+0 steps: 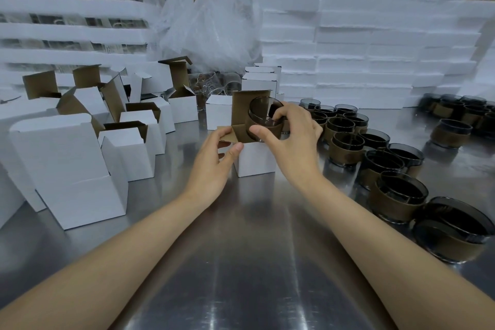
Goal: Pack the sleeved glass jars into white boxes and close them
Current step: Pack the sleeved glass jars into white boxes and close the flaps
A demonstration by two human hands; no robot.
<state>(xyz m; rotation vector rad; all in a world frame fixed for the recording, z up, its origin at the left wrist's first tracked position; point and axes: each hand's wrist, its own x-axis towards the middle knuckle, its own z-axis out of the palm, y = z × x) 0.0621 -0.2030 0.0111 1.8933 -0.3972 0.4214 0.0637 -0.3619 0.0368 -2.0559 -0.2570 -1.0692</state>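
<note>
Steel table: my right hand grips a smoky, brown-sleeved glass jar tilted over the open white cardboard box; my left hand pinches its side flap. Next, I'd judge: lower it in squarely.

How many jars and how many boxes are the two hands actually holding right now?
Dark smoked-glass jar with a brown sleeve, gripped by the right hand: 1
Open white cardboard box, flap pinched by the left hand: 1
Total: 2
</note>
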